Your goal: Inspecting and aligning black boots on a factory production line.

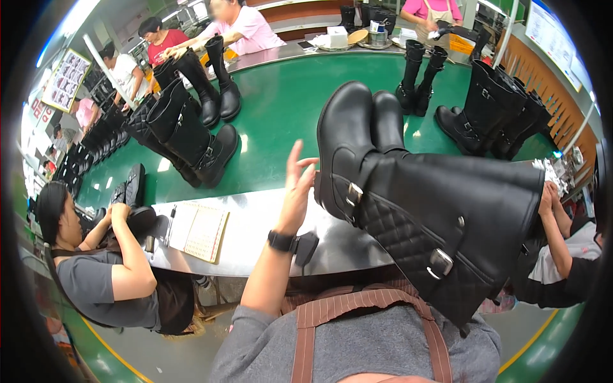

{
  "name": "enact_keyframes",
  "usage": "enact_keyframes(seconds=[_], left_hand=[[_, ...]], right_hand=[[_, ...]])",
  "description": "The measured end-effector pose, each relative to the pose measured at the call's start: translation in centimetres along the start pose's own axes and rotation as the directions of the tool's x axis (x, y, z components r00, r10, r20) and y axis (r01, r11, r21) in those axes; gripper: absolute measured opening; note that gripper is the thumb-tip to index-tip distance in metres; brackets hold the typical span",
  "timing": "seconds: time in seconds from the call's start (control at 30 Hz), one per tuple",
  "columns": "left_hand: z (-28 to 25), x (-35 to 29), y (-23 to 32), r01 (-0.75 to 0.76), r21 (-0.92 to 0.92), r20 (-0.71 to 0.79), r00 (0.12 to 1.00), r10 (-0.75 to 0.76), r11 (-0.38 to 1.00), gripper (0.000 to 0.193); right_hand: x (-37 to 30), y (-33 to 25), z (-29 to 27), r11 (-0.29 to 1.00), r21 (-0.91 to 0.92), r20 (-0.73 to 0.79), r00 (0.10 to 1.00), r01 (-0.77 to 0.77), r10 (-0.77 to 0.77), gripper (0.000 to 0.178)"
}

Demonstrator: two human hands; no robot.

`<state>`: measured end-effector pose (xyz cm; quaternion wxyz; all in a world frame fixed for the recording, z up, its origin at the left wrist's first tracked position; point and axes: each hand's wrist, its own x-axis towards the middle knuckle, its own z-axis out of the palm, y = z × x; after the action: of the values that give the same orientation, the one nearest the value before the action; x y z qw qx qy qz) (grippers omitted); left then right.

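A pair of tall black boots fills the space in front of me, tilted with the toes away and the shafts toward my lower right. The nearer boot (440,223) has a quilted panel and silver buckles; the farther boot (387,121) lies mostly behind it. My left hand (298,191), with a dark band on the wrist, is raised beside the nearer boot's sole, its fingers stretched out and apart. Its fingertips are close to the sole; whether they touch it I cannot tell. My right hand does not show; the boots cover that side.
An open notebook (205,233) and a pen (171,225) lie on the metal table edge (246,239). Black boots (185,131) stand left on the green tabletop (281,102), more boots (485,108) right. Co-workers sit close on both sides; others work across the table.
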<state>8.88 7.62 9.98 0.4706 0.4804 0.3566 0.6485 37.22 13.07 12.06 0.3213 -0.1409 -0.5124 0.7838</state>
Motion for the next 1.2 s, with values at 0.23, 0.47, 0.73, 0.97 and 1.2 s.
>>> enact_keyframes(seconds=[0.23,0.47,0.73,0.97,1.2], left_hand=[[-1.9,1.5,-6.9,0.364,-0.463,0.127,0.93,-0.346,0.808,0.061],[-2.5,2.0,-7.9,0.356,-0.804,0.208,0.919,-0.335,0.476,0.057],[-4.2,2.3,-8.3,0.187,-0.809,0.043,0.964,-0.261,0.557,0.061],[-4.2,2.3,-9.1,0.141,-0.672,-0.142,0.939,-0.314,0.727,0.059],[-4.3,2.4,-9.4,0.157,-0.66,-0.155,0.929,-0.337,0.735,0.057]], right_hand=[[4.1,4.0,-1.5,0.887,0.46,0.072,0.993,0.048,-0.091,0.047],[7.5,9.8,-3.4,0.627,0.779,0.14,0.98,-0.023,-0.139,0.047],[7.5,10.5,-4.4,0.739,0.639,-0.39,0.918,0.211,0.075,0.056],[7.5,10.7,-4.1,0.839,0.504,-0.491,0.867,0.206,0.082,0.055],[7.8,10.1,-3.3,0.874,0.431,-0.577,0.813,0.224,0.076,0.058]])
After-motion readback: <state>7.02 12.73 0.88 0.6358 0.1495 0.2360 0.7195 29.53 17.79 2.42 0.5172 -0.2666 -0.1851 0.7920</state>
